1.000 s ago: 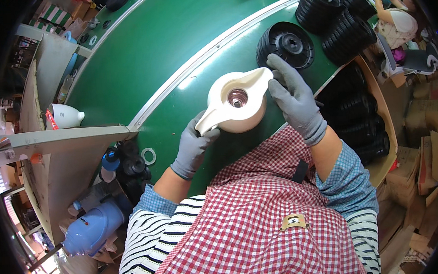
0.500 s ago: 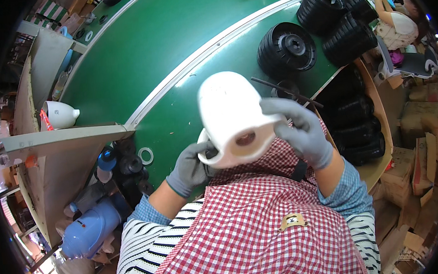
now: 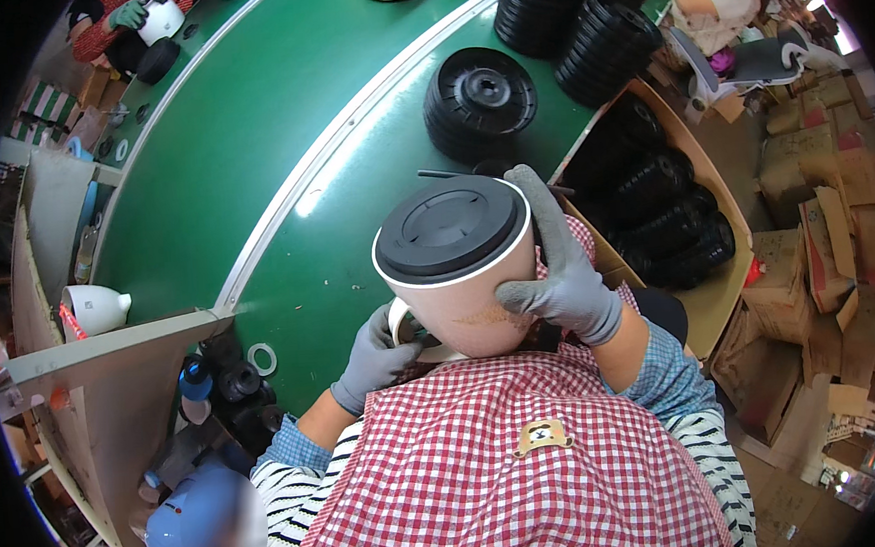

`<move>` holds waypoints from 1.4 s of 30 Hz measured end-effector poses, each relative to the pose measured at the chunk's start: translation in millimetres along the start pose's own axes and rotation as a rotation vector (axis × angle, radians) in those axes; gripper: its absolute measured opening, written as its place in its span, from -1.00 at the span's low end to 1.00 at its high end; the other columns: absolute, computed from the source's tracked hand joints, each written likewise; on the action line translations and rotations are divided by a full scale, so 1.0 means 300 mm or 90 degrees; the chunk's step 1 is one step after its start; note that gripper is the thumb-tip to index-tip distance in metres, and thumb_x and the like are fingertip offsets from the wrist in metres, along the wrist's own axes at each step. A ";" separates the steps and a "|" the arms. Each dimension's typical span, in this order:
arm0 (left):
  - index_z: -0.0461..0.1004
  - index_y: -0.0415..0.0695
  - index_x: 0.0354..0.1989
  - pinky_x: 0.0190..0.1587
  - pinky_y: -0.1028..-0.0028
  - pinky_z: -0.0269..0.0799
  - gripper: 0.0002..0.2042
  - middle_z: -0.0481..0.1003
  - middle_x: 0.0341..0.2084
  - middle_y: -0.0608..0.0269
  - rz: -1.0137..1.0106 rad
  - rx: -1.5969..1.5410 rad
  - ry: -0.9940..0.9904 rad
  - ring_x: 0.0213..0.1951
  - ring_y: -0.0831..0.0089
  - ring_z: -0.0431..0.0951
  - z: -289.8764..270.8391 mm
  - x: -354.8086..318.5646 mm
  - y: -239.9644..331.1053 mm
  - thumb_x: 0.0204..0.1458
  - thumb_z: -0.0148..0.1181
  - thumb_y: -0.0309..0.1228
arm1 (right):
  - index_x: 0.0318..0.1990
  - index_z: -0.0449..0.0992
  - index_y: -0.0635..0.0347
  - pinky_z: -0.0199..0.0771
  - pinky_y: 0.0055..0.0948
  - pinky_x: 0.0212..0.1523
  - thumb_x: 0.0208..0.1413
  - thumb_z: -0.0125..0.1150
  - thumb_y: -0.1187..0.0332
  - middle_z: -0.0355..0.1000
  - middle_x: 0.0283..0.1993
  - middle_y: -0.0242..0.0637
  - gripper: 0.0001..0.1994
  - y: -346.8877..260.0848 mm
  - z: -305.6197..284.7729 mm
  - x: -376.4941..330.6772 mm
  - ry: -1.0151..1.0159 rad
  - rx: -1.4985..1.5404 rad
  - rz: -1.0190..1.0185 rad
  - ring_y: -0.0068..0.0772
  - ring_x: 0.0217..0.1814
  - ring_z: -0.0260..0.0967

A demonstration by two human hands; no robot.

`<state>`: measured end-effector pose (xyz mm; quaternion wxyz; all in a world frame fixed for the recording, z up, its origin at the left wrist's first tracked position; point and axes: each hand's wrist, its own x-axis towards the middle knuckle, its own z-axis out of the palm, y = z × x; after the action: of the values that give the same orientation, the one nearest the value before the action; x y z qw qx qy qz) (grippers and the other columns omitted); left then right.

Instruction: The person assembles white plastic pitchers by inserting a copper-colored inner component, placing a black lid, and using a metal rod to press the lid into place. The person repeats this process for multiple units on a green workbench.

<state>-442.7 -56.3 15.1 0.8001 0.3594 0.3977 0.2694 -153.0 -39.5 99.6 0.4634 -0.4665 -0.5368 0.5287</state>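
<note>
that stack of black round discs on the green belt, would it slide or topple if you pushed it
The stack of black discs looks low and wide, so it would probably slide on the smooth green belt rather than topple. The discs look like rigid moulded plastic, likely light. The top disc might shift off if pushed high.

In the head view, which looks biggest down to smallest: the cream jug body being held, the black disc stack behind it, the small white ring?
1. Cream jug body, though nearness inflates it.
2. Black disc stack.
3. White ring.

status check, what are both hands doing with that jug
Left hand gripping the mouth end underneath. Right hand flat on the side of the cream jug, black base facing up. Nothing in the way.
</note>
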 end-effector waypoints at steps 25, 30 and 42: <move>0.42 -0.04 -0.37 0.23 -0.25 0.27 -0.73 0.30 0.28 -0.10 0.696 0.864 -0.020 0.27 -0.28 0.27 -0.091 0.019 0.006 -0.23 0.39 -0.46 | 0.48 0.10 0.33 0.08 -0.34 0.49 0.23 0.33 0.14 0.12 0.51 0.03 -0.20 0.155 0.092 0.272 -0.029 -0.067 0.108 -0.16 0.55 0.08; 0.41 -0.09 -0.31 0.26 -0.12 0.31 -0.71 0.49 -0.03 0.03 0.532 0.715 -0.055 0.23 -0.20 0.39 -0.093 -0.009 0.147 -0.17 0.42 -0.56 | 0.42 0.24 0.31 0.22 -0.33 0.42 0.23 0.27 0.26 0.26 0.43 -0.03 -0.35 0.142 0.048 0.289 -0.029 -0.129 0.115 -0.24 0.44 0.23; 0.45 -0.23 -0.05 -0.13 0.40 0.59 -0.59 0.55 -0.19 0.18 0.246 0.084 0.161 -0.19 0.41 0.61 -0.321 0.302 0.633 0.34 0.08 -0.05 | 0.36 0.31 0.41 0.26 -0.31 0.39 0.33 0.13 0.44 0.37 0.34 -0.03 -0.52 0.175 -0.347 -0.187 0.268 0.035 0.182 -0.24 0.37 0.32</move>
<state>-501.4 156.5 83.9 0.6524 0.4440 0.4352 0.4334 -41.8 -80.6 48.0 0.4977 -0.6247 -0.3425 0.4947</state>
